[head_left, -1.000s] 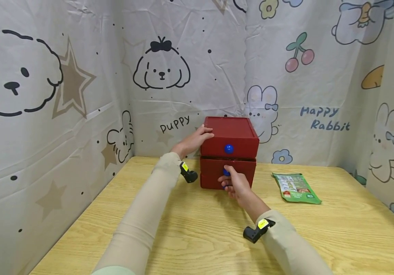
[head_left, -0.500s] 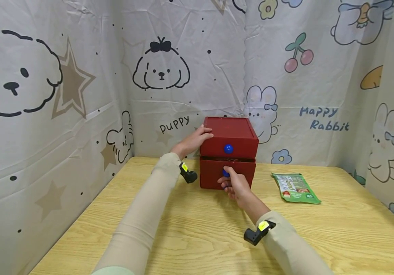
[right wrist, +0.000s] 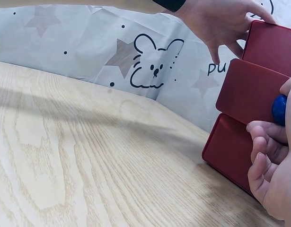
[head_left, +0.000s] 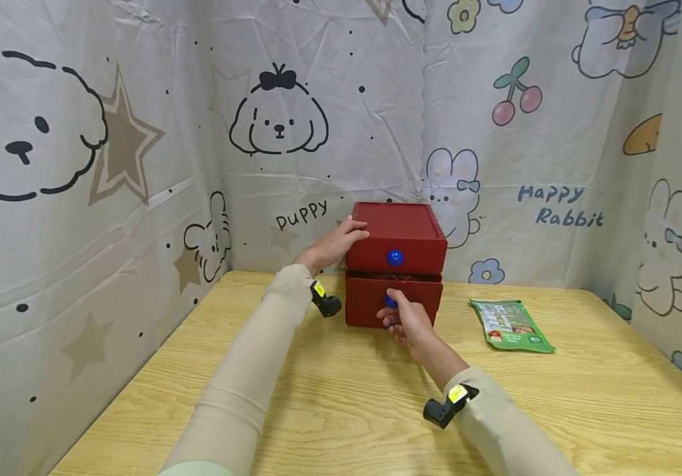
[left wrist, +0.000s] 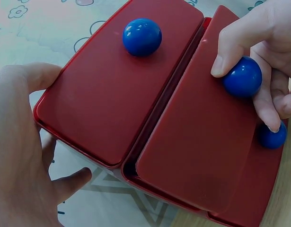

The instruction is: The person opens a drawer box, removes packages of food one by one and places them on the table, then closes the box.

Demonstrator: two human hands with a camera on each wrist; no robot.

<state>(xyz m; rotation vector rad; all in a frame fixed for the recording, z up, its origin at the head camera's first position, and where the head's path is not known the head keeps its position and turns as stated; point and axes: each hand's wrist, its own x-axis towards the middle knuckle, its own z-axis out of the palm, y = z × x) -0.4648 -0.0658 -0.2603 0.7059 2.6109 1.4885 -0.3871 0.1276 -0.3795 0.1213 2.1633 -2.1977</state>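
A red drawer box (head_left: 399, 221) with three stacked drawers and blue ball knobs stands at the back of the table. My right hand (head_left: 417, 325) pinches the middle knob (left wrist: 243, 78) between thumb and fingers. That middle drawer (left wrist: 197, 127) juts out a little past the top drawer (left wrist: 107, 90), leaving a dark gap above it. A fingertip of the right hand lies close to the bottom knob (left wrist: 273, 136). My left hand (head_left: 330, 248) rests on the box's upper left edge with its fingers spread, as the left wrist view shows; nothing is in its grasp.
To the right of the box a green packet (head_left: 513, 327) lies flat on the wooden table (head_left: 329, 410). A printed white curtain (head_left: 281, 178) hangs close behind the box and along both sides. Small black cameras (head_left: 449, 404) are strapped to the wrists.
The middle drawer has come slightly forward with the right hand, and the gap above it has widened. The left hand stays in place on the box.
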